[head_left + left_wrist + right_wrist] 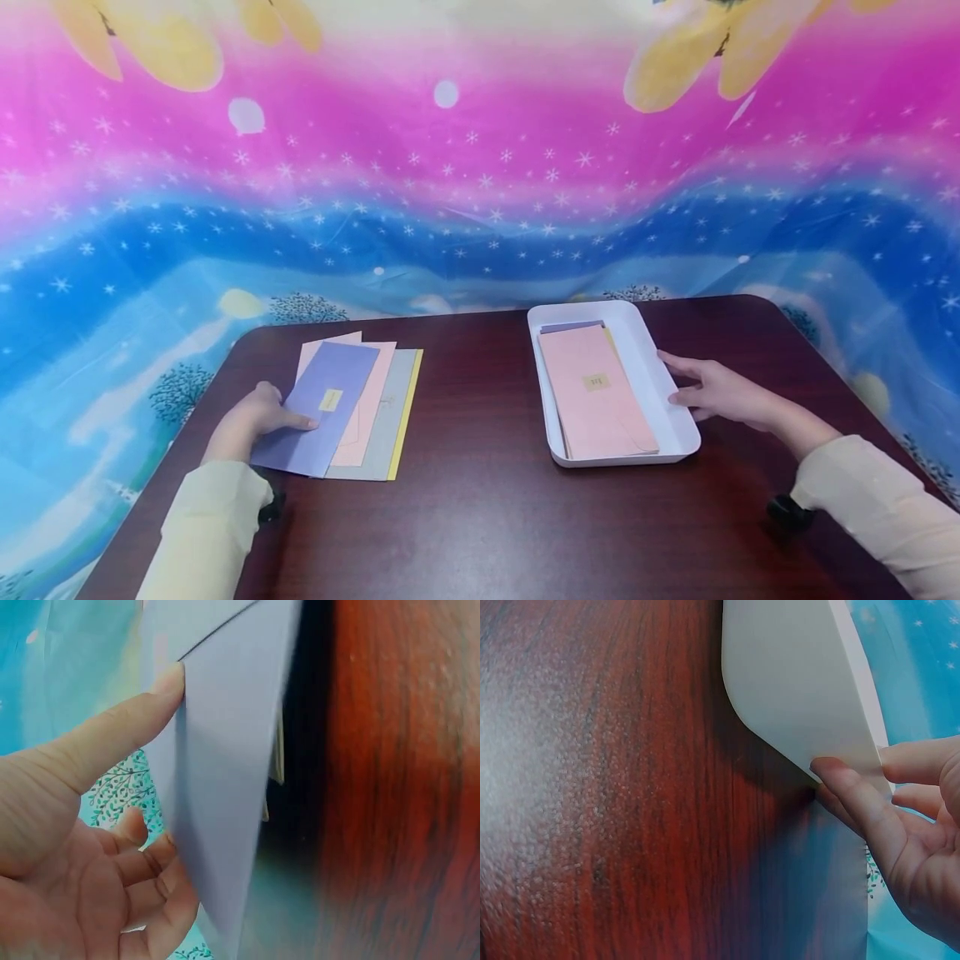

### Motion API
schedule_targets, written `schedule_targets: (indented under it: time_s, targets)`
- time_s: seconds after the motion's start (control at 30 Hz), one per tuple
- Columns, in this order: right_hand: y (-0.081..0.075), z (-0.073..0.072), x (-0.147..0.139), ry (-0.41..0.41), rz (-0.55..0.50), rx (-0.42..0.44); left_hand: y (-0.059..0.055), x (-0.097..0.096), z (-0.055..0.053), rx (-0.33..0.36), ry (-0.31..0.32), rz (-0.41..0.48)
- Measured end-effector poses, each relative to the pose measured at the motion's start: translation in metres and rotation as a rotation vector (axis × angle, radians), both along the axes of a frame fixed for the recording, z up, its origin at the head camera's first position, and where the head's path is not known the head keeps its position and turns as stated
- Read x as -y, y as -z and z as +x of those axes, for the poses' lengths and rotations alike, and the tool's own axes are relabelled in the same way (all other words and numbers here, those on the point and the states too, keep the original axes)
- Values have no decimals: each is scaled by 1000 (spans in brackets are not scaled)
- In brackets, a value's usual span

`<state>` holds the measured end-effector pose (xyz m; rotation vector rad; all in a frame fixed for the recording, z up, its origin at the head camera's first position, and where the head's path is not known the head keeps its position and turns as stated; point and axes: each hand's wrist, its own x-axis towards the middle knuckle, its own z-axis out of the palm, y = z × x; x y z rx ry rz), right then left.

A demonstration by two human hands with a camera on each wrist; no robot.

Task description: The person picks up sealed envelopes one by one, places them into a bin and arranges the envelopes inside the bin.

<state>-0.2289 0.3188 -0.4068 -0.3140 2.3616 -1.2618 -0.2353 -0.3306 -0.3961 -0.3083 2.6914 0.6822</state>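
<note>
The purple envelope point(330, 423) lies atop a fanned pile of pink envelopes point(375, 383) and a grey envelope point(390, 417), at the left of a dark reddish-brown, wood-grained surface point(480, 517). The surface has rounded far corners; behind it hangs a printed cloth point(480, 208), pink above and blue below, with white snowflakes and large yellow petals. To the right stands a white tray point(652, 367) holding a stack of envelopes, a pink one on top.

Both arms, in pale sleeves point(210, 517), reach in from the lower corners of the head view. The left hand point(258, 417) pinches the purple envelope's left side, thumb laid on its labelled face. The right hand point(727, 392), fingers lightly bent and spread, touches the tray's right side; how firmly is hard to judge.

The left wrist camera adds fingers at the envelope's edge, below the thumb, and a dark line running from the thumb tip. The right wrist camera shows one fingertip against the tray's outer wall, another by the rim.
</note>
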Motion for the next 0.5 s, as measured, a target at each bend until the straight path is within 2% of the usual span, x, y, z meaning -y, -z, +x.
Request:
schedule_targets:
  time_s: [0.17,0.3,0.5]
  targets:
    - [-1,1,0,-1,7,-3,-4,1,2,-74,-8,43]
    - [-2,1,1,-1,21,-7,-2,1,0,-123,13,88]
    - [-2,1,1,-5,22,-4,6,-1,-1,-154,-17,256]
